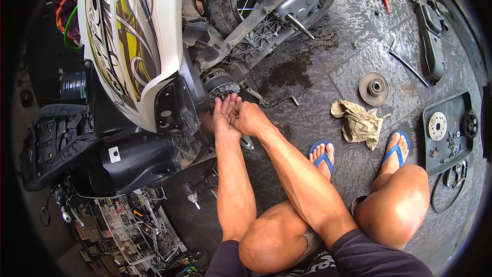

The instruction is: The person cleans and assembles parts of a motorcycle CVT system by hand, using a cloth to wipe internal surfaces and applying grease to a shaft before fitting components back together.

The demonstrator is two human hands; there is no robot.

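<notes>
At the side of a tipped-looking scooter, both my hands meet in front of a finned drive pulley on the engine. My left hand has its palm turned up and its fingers stretched toward the pulley, their tips at its lower edge. Beside it, my right hand is closed, with the fingers curled over the left palm. Whatever those fingers hold, if anything, is hidden. The long engine case runs from the pulley toward the rear wheel, and a bare shaft sticks out there.
A crumpled rag and a round pulley plate lie on the floor by my feet. Farther right are a bent wrench, a black cover and a tray of parts. A power tool lies left of my forearms.
</notes>
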